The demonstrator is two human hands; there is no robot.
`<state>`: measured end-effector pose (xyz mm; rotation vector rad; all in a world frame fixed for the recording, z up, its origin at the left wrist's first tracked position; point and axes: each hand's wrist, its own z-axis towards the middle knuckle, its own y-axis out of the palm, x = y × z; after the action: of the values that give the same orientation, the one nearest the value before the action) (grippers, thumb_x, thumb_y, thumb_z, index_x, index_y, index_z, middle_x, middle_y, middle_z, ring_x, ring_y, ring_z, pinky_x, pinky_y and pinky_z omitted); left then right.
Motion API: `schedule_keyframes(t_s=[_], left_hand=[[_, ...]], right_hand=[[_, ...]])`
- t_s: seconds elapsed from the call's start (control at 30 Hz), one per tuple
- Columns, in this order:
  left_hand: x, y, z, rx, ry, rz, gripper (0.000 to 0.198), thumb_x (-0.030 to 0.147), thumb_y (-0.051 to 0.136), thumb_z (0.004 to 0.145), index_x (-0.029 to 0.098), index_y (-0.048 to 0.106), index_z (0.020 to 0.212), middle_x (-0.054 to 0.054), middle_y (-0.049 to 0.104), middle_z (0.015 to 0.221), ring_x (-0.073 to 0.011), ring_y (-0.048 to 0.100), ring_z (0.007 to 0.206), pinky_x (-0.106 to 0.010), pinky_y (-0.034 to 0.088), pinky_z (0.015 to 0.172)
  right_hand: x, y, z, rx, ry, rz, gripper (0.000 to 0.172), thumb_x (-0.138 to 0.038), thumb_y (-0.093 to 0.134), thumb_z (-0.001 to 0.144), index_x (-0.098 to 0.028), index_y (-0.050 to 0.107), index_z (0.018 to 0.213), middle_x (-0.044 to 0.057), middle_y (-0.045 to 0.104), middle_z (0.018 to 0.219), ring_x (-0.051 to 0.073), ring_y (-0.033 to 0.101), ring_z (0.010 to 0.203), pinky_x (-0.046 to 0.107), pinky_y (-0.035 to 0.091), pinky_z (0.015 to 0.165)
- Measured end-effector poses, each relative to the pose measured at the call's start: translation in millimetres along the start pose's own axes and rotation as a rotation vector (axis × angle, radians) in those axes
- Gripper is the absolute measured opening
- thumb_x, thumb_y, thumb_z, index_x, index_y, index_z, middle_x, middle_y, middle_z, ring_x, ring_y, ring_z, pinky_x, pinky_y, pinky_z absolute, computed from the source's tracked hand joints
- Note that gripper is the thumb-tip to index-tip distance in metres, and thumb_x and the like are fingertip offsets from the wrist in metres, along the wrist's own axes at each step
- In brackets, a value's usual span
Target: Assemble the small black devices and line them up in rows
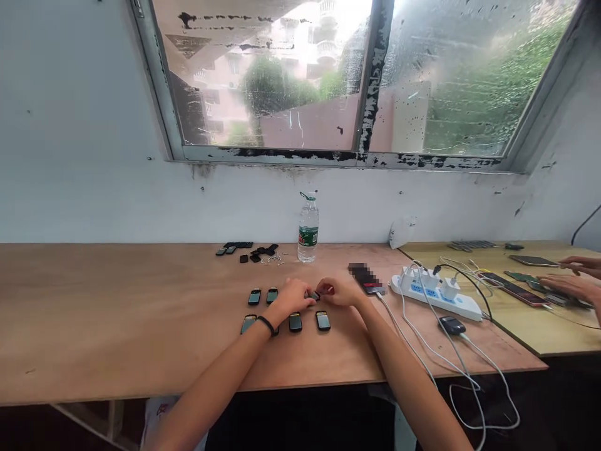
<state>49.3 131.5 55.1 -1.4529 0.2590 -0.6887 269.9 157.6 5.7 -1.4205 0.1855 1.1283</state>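
Both my hands meet over the wooden table (pixel 141 313) at a small dark device (pixel 314 295), mostly covered by my fingers. My left hand (pixel 292 299), with a black band on the wrist, has its fingers closed at the device's left side. From the right, my right hand (pixel 337 292) pinches at its edge. Small devices with grey screens lie around them: one at the upper left (pixel 254 296), another beside it (pixel 272 295), one below my left hand (pixel 295 322) and one to its right (pixel 323 321). My left wrist partly hides others.
A water bottle (pixel 308 235) stands near the wall, right of black parts (pixel 265 252). To the right are a phone (pixel 366 279), a white power strip (pixel 436 295) with trailing cables and a black gadget (pixel 452 325). Another person's hands (pixel 568 285) work at the far right.
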Motion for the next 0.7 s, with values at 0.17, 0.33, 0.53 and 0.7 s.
schedule_keyframes(t_s=[0.17, 0.33, 0.53, 0.7], left_hand=[[-1.0, 10.2, 3.9, 0.009, -0.001, 0.007, 0.017, 0.032, 0.074, 0.084, 0.025, 0.078, 0.099, -0.006, 0.079, 0.102, -0.0292, 0.069, 0.105, -0.043, 0.041, 0.100], [-6.0, 18.0, 0.4, 0.047, 0.006, -0.003, 0.013, 0.034, 0.072, 0.086, 0.024, 0.078, 0.092, -0.005, 0.079, 0.097, -0.0276, 0.069, 0.099, -0.040, 0.043, 0.097], [-7.4, 17.8, -1.3, 0.060, -0.020, -0.044, 0.011, 0.032, 0.073, 0.086, 0.024, 0.080, 0.088, -0.004, 0.080, 0.095, -0.0250, 0.070, 0.094, -0.035, 0.046, 0.090], [-4.6, 15.1, -4.9, 0.063, -0.018, -0.056, 0.012, 0.032, 0.072, 0.087, 0.024, 0.080, 0.086, -0.005, 0.079, 0.094, -0.0250, 0.070, 0.091, -0.035, 0.046, 0.089]], right_hand=[[-5.1, 4.6, -0.9, -0.008, -0.002, 0.001, 0.022, -0.012, 0.068, 0.074, -0.017, 0.065, 0.096, 0.000, 0.066, 0.088, 0.014, 0.057, 0.073, 0.023, 0.045, 0.066], [-8.2, 6.3, 1.2, -0.012, -0.010, 0.005, 0.021, -0.019, 0.074, 0.075, -0.018, 0.063, 0.092, -0.002, 0.061, 0.083, 0.013, 0.052, 0.070, 0.023, 0.041, 0.063], [-1.8, 9.1, 2.6, -0.019, 0.011, 0.037, 0.025, -0.023, 0.076, 0.075, -0.019, 0.058, 0.092, -0.003, 0.057, 0.080, 0.013, 0.050, 0.070, 0.024, 0.039, 0.062], [-0.4, 8.7, 1.1, 0.019, 0.009, 0.077, 0.032, -0.020, 0.078, 0.072, -0.020, 0.053, 0.091, -0.003, 0.056, 0.082, 0.013, 0.051, 0.071, 0.024, 0.041, 0.064]])
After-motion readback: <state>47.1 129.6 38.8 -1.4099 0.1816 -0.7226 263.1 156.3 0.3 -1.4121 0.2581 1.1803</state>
